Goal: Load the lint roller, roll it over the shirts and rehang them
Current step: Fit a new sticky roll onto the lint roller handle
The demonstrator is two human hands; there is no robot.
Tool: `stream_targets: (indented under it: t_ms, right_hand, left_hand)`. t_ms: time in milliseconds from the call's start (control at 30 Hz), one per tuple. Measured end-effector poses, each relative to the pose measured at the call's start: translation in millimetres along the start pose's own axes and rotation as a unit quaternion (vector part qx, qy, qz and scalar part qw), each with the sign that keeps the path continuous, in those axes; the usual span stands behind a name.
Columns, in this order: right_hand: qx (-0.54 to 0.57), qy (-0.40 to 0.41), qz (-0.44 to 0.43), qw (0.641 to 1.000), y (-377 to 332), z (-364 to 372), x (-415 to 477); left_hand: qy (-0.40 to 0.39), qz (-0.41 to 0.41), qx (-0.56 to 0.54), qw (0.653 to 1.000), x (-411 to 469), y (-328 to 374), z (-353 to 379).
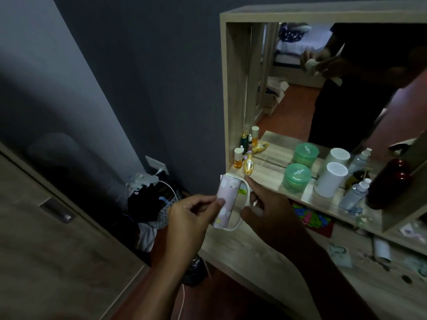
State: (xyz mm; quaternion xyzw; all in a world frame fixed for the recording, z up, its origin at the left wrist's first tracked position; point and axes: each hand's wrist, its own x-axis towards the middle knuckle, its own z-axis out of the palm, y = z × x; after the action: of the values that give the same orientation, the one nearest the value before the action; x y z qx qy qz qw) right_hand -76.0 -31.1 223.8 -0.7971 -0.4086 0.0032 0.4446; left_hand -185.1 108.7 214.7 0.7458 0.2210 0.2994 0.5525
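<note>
A lint roller [227, 199] with a pale pink flowered roll and a white looped handle [246, 195] is held in the air in front of the dresser's left end. My left hand [191, 218] pinches the pink roll between thumb and fingers. My right hand [268, 206] grips the white handle from the right side. No shirts are in view.
The wooden dresser [254, 255] carries a shelf with small bottles [242, 158], a green jar [297, 177], a white cylinder [330, 179] and a dark red bottle [388, 183]. A mirror [323, 77] stands behind. A heap of clothes and cables [150, 199] lies on the floor at left.
</note>
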Motion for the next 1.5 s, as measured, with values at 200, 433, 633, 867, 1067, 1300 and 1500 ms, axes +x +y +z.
stream_targets:
  t_ms: [200, 433, 633, 867, 1067, 1300, 1500]
  right_hand:
    - [-0.01, 0.008, 0.015, 1.0, -15.5, 12.2, -10.6]
    - [0.017, 0.008, 0.034, 0.999, -24.7, 23.7, -13.3]
    - [0.006, 0.021, 0.056, 0.998, -20.9, 31.1, -11.9]
    - [0.004, 0.015, 0.071, 0.997, -22.8, 30.8, -5.5]
    - [0.002, 0.009, 0.067, 0.998, -23.2, 26.9, 1.1]
    - [0.004, 0.01, 0.047, 0.999, -26.6, 24.5, 5.9]
    - [0.0, -0.005, 0.054, 0.999, -26.1, 25.9, 4.7]
  left_hand:
    - [-0.004, 0.021, 0.042, 0.999, -7.4, -2.7, -17.4]
    - [0.006, 0.078, 0.131, 0.988, -10.6, -3.1, -27.3]
    - [0.005, 0.092, 0.186, 0.978, -4.6, -5.2, -27.4]
    - [0.024, 0.063, 0.134, 0.989, -3.3, -4.2, -29.1]
    - [0.023, 0.049, 0.118, 0.992, 2.1, -1.8, -29.2]
    - [0.028, 0.077, 0.164, 0.983, 11.1, 2.2, -30.9]
    - [-0.009, 0.083, 0.238, 0.968, 15.7, 0.0, -31.5]
